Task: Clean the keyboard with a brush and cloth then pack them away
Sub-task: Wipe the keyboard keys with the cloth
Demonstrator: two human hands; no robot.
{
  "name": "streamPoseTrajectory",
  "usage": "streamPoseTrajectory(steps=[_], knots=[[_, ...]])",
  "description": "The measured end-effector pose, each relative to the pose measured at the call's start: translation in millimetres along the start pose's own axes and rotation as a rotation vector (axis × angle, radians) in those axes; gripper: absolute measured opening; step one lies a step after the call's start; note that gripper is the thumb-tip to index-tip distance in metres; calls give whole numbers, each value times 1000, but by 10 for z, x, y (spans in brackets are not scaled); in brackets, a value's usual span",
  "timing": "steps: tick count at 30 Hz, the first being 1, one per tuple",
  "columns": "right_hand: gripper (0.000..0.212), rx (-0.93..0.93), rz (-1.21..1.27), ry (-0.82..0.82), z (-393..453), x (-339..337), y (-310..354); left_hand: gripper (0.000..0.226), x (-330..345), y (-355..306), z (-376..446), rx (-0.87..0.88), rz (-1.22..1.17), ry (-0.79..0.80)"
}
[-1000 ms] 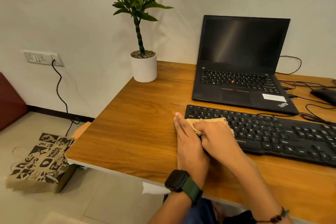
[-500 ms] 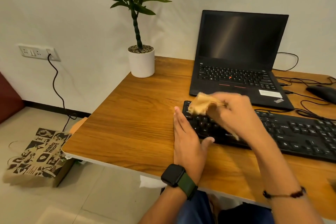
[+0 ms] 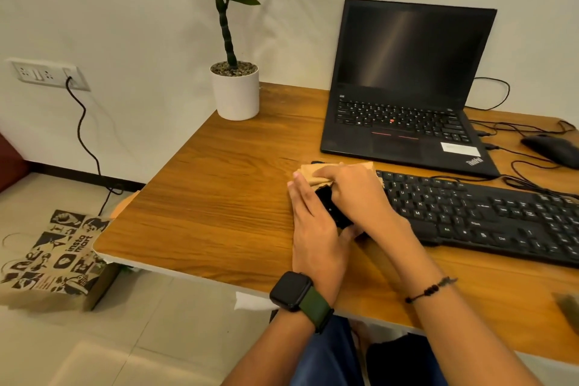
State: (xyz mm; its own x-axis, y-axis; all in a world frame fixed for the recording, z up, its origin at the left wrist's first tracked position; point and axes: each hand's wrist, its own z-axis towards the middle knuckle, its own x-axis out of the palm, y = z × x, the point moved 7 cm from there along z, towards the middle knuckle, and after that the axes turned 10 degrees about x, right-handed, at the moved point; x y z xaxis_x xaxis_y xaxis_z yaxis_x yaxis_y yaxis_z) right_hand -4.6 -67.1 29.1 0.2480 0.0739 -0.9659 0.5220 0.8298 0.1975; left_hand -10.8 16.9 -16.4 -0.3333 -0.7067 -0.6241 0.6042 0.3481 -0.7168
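White wall behind, wood-grain desk [image 3: 219, 197] fills the middle and right of the frame, tiled floor lower left. The flat black external keyboard [image 3: 488, 213] runs from frame centre to the right edge, in front of an open black laptop [image 3: 407, 88] with a dark screen. The right hand [image 3: 357, 194] sits on the keyboard's left end, fingers curled over a tan folded cloth [image 3: 316, 174] and pinching it down against the upper left corner keys. The left hand [image 3: 313, 229], with a black smartwatch on a green strap [image 3: 297, 293], lies just left of it, fingers straight and together along the keyboard's left edge, thumb tucked towards the right hand.

Half a second ago the right hand held the cloth bunched and raised above the keys; now it is down, with the cloth at the far left corner. The left hand has barely moved.

The keyboard's left end is mostly hidden under both hands. No brush is clearly visible; a blurred dark shape [image 3: 568, 307] at the lower right edge is cut off and can't be identified. A white potted plant [image 3: 235, 94] stands upper centre, a black mouse [image 3: 554, 147] at the right edge, a printed paper bag [image 3: 53, 257] on the floor lower left.
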Motion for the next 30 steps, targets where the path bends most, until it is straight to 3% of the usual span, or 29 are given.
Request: streamPoseTrajectory(steps=[5,10,12,14,16,19,23,27,30], knots=[[31,-20,56,75,-389,-34,73,92,-28,-3,-22,41,31,-120],[18,7,24,143,-634,-162,15,90,-90,-87,-79,188,65,-274],[25,42,70,158,-608,-279,-61,91,-57,-103,-79,222,69,-237],[30,83,135,59,-511,-471,-183,104,-7,-104,-64,208,82,-142],[32,95,192,-159,-377,-708,-305,113,17,-108,-59,213,128,-109],[34,92,140,-322,-100,-833,-373,111,35,-121,-62,231,159,-91],[40,107,-57,-203,273,-581,-351,114,61,-88,-26,172,160,-32],[45,95,-94,-27,294,-166,-334,110,52,-76,-26,159,154,-45],[45,80,-87,-9,166,-32,-317,111,82,-49,-19,136,149,-26]])
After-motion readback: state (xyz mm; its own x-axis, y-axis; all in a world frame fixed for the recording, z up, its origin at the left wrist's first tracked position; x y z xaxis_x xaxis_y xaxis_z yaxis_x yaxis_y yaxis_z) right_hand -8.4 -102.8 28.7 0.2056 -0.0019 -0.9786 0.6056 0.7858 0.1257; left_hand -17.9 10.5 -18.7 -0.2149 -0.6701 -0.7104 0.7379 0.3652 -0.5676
